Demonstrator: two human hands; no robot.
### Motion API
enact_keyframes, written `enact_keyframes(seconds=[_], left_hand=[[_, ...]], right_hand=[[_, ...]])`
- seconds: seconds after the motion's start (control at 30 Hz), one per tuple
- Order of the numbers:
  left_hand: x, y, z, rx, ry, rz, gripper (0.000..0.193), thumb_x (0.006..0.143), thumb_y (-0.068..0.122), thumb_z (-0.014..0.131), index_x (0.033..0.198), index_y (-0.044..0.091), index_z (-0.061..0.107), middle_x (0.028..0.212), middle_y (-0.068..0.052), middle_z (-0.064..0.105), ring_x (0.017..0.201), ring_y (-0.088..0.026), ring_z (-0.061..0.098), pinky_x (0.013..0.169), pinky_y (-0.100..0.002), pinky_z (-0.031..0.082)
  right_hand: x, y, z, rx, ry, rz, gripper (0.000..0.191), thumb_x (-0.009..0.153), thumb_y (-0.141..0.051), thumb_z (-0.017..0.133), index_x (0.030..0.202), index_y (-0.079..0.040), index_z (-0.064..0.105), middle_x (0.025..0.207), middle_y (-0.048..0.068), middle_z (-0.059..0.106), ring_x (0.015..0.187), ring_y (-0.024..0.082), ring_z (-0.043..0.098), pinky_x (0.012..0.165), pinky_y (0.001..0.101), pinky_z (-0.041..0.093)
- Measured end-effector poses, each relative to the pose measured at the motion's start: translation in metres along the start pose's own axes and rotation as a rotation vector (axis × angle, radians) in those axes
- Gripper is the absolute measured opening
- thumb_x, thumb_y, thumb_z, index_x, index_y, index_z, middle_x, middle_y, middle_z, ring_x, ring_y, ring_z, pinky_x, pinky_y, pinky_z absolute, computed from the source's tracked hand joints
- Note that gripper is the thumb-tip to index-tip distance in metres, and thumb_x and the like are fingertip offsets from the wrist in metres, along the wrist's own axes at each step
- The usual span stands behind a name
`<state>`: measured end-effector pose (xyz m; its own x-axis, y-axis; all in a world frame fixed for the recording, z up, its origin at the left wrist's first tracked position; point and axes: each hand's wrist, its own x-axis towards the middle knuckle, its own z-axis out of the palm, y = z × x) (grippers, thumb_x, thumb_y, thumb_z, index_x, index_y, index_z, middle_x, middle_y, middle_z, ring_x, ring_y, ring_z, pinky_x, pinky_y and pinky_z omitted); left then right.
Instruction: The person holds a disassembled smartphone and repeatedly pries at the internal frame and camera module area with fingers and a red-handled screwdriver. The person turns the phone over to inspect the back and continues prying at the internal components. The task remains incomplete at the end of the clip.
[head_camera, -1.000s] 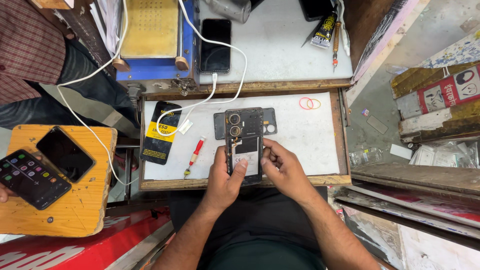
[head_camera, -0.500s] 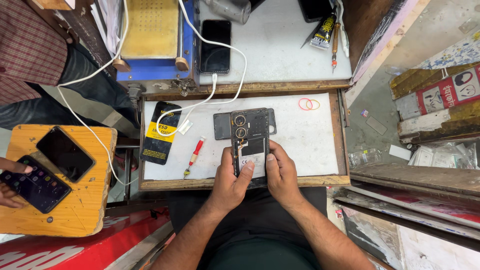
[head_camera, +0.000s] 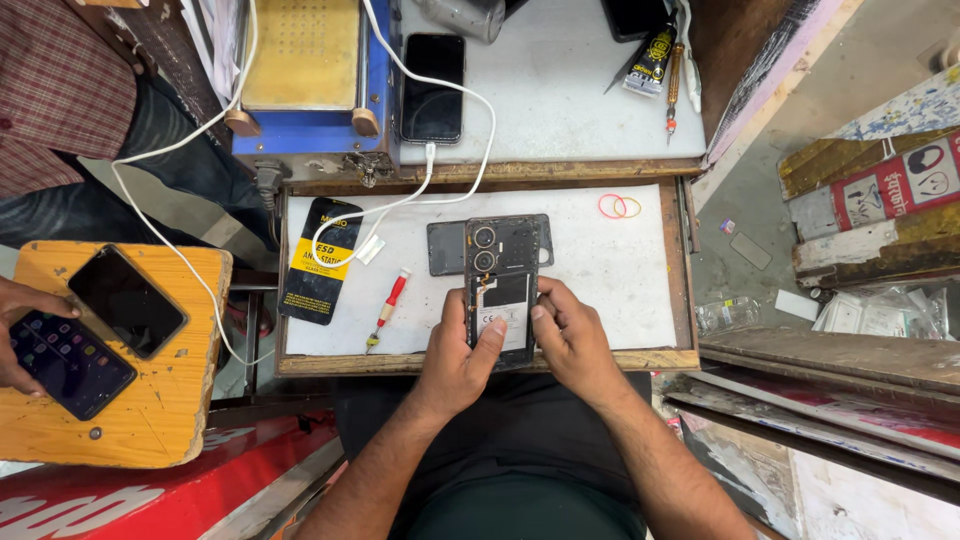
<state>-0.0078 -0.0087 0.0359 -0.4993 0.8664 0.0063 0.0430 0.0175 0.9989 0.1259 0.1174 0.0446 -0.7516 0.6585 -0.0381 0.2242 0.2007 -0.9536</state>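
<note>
— Nearest the camera?
— Left hand (head_camera: 455, 365) and right hand (head_camera: 570, 340), fingers (head_camera: 490, 335) gripping an opened phone (head_camera: 502, 290) by its lower edges, over the white bench (head_camera: 600, 280).

— Farther out?
— Dark back cover (head_camera: 445, 248) under the phone's top; red screwdriver (head_camera: 388, 308) lying left; rubber bands (head_camera: 620, 207) lying right; black phone (head_camera: 432, 88) charging beyond.

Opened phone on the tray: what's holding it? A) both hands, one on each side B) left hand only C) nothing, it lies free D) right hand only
A: the left hand and right hand grip opposite long edges of the opened phone.
</note>
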Motion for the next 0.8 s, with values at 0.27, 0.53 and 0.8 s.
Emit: enact_keyframes(seconds=[0.27, 0.53, 0.8], left_hand=[[0.002, 0.000, -0.006, -0.029, -0.010, 0.015, 0.033, 0.101, 0.017, 0.058, 0.125, -0.002, 0.049, 0.101, -0.012, 0.072, 0.089, -0.014, 0.068, 0.078, -0.032, 0.057], [0.001, 0.000, -0.002, -0.013, -0.068, -0.017, 0.035, 0.101, 0.019, 0.058, 0.127, -0.001, 0.047, 0.098, -0.011, 0.073, 0.089, -0.014, 0.071, 0.077, -0.031, 0.059], [0.004, 0.002, -0.009, -0.012, -0.047, -0.009, 0.032, 0.100, 0.019, 0.059, 0.123, -0.002, 0.050, 0.098, -0.012, 0.074, 0.088, -0.015, 0.072, 0.077, -0.031, 0.059]], right_hand=[[0.003, -0.008, -0.014, 0.081, -0.183, -0.061, 0.037, 0.099, -0.005, 0.056, 0.136, -0.001, 0.052, 0.068, -0.003, 0.051, 0.062, 0.005, 0.049, 0.057, 0.0238, 0.043], [0.003, -0.002, -0.007, -0.025, -0.017, 0.090, 0.018, 0.103, -0.007, 0.053, 0.117, -0.001, 0.063, 0.061, -0.001, 0.056, 0.056, 0.008, 0.051, 0.052, 0.0266, 0.043], [0.003, -0.008, -0.020, 0.075, -0.213, -0.074, 0.032, 0.093, -0.005, 0.059, 0.124, -0.001, 0.054, 0.069, 0.000, 0.061, 0.063, 0.006, 0.053, 0.057, 0.0257, 0.045]])
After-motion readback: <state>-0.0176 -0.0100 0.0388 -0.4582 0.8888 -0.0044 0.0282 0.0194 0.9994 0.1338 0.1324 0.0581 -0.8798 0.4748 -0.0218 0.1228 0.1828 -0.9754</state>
